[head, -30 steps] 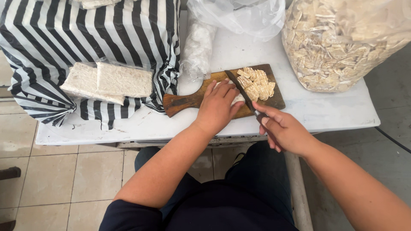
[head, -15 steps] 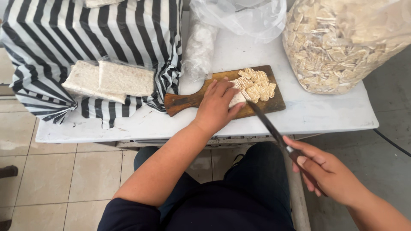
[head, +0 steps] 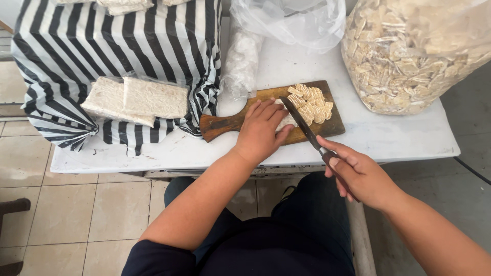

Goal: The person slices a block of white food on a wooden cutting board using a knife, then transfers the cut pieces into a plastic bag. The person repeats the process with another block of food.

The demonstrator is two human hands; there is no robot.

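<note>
A brown wooden cutting board (head: 225, 124) lies on the white table (head: 388, 138). My left hand (head: 262, 130) rests flat on a pale block on the board and covers most of it. Beside it sits a pile of cut pale slices (head: 312, 104). My right hand (head: 358, 174) grips the handle of a dark-bladed knife (head: 302, 122), off the table's front edge. The blade reaches up to the block, its tip next to my left fingertips, between them and the slices.
A black-and-white striped bag (head: 117, 46) fills the table's left, with two flat pale packs (head: 135, 99) on it. A large clear bag of cut pieces (head: 409, 56) stands at the right, crumpled clear plastic (head: 286, 23) at the back. Tiled floor (head: 76, 209) lies below.
My right hand swung the knife out away from the board and has now brought the blade back up to the block. My left hand stayed on the block.
</note>
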